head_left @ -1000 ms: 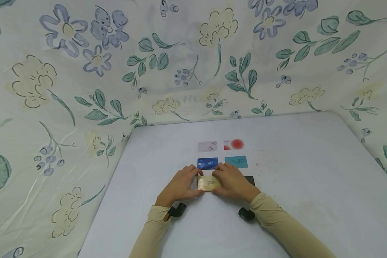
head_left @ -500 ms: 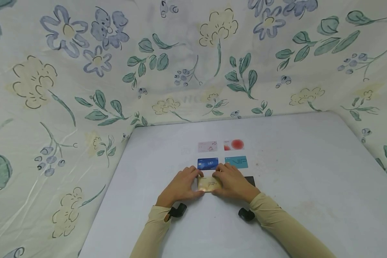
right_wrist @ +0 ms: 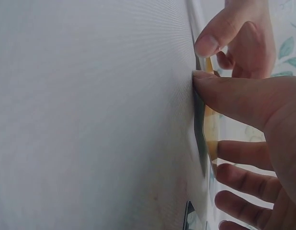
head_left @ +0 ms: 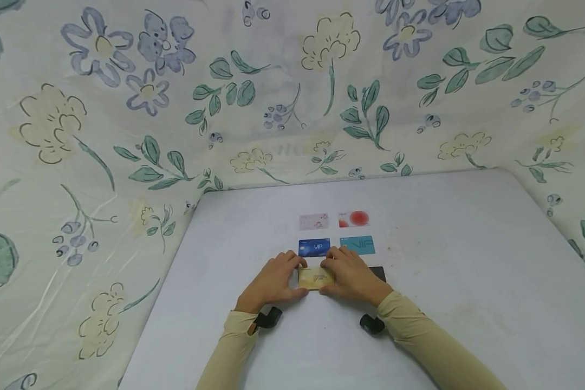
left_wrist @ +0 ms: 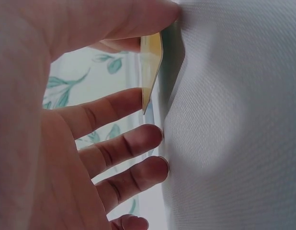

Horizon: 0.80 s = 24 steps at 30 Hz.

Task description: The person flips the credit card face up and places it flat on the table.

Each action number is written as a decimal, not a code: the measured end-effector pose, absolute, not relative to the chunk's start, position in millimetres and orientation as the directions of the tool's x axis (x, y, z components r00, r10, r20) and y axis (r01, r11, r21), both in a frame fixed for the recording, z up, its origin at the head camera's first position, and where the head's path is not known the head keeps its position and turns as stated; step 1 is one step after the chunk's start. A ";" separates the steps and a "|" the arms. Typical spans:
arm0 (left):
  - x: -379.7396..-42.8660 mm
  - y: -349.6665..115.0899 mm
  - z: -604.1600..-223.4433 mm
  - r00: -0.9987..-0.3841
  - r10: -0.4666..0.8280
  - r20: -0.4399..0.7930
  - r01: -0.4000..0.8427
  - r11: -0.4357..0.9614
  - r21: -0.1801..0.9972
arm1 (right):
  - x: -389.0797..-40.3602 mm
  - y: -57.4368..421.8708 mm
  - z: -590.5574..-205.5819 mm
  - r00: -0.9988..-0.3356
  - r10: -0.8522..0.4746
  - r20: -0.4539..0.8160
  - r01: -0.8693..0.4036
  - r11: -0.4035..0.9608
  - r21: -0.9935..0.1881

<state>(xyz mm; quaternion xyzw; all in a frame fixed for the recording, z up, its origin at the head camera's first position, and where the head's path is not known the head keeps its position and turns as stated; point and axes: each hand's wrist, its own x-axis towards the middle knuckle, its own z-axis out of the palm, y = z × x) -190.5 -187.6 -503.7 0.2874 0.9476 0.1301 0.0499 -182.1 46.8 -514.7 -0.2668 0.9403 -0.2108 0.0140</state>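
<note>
A gold card point(head_left: 317, 278) is held by both hands near the front of the group of cards. My left hand point(head_left: 273, 281) grips its left end, with thumb at the near edge and index finger at the far edge. At the opposite end my right hand point(head_left: 353, 276) grips it the same way. In the left wrist view the gold card point(left_wrist: 152, 67) stands a little off the white surface, above a dark shadow. Behind the right hand, a black card point(head_left: 379, 272) is mostly hidden. The right wrist view shows both thumbs along the card's near side.
Just beyond the hands lie a blue VIP card point(head_left: 314, 247) and a teal VIP card point(head_left: 358, 245). Farther back are a pale pink card point(head_left: 314, 221) and a white card with a red circle point(head_left: 353, 219). Floral cloth point(head_left: 292, 97) rises behind the white table point(head_left: 443, 244).
Both hands stay in place around the gold card. Only the sheen on its face shifts slightly.
</note>
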 end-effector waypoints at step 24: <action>-190.3 -184.7 -497.4 -0.822 0.569 -0.003 0.537 0.778 0.327 | -190.7 71.5 -494.0 -0.883 -0.458 0.104 -0.440 0.729 -0.524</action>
